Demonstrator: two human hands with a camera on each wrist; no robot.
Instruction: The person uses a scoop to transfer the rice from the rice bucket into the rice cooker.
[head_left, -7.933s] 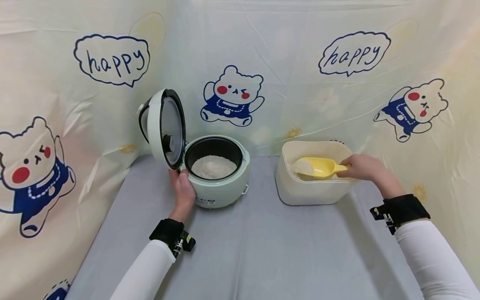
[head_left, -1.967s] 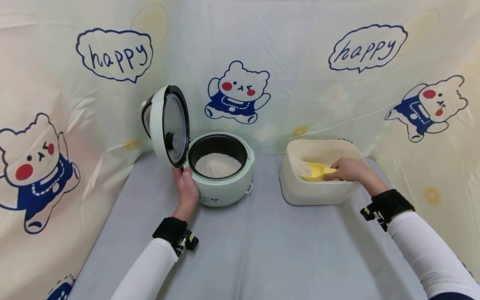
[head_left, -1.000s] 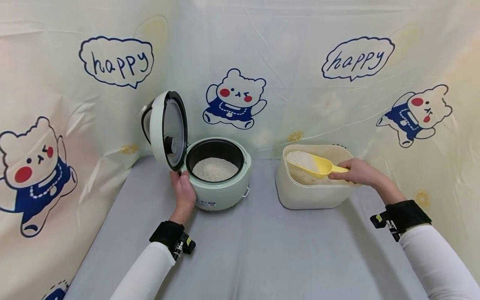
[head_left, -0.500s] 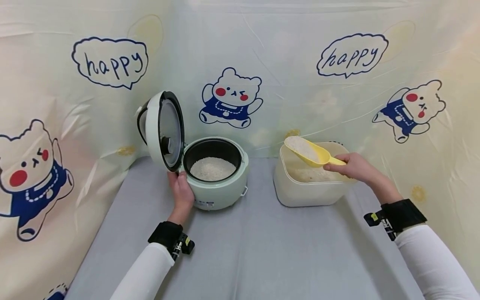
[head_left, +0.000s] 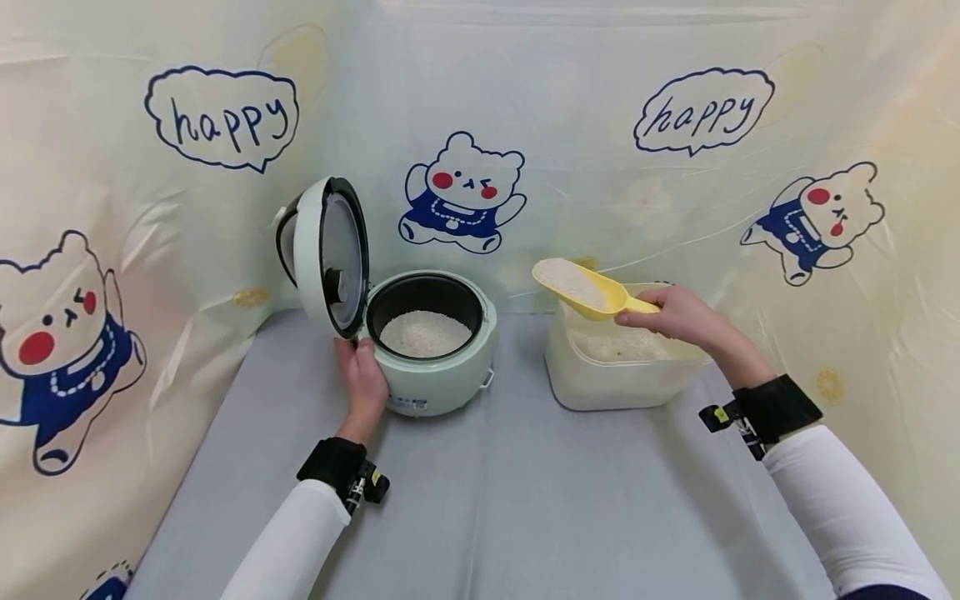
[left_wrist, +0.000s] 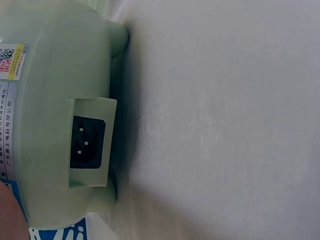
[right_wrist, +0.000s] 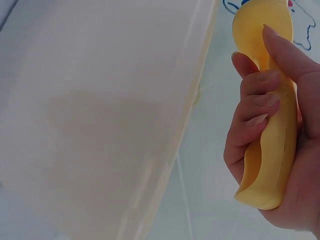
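Observation:
In the head view my right hand [head_left: 678, 315] grips the handle of a yellow scoop [head_left: 617, 298] heaped with white rice [head_left: 570, 281]. The scoop is raised over the left part of a cream bin [head_left: 615, 387] that has more rice inside. The right wrist view shows my fingers [right_wrist: 257, 102] curled round the scoop's handle [right_wrist: 280, 145]. A pale green rice cooker [head_left: 442, 387] stands on the left, its lid [head_left: 330, 258] raised and rice [head_left: 425, 334] in its black inner pot. My left hand [head_left: 365, 385] rests against the cooker's left side, fingers extended below the lid.
A grey cloth [head_left: 480, 508] covers the table. Behind it hangs a pale curtain [head_left: 585, 108] printed with bears. The cooker's power socket [left_wrist: 87, 142] faces the left wrist camera, with no cord in it. A gap separates the cooker from the bin.
My right hand has dug the scoop into the bin's rice, lifted it full and carried it up and left past the bin's edge. My left hand has stayed at the cooker.

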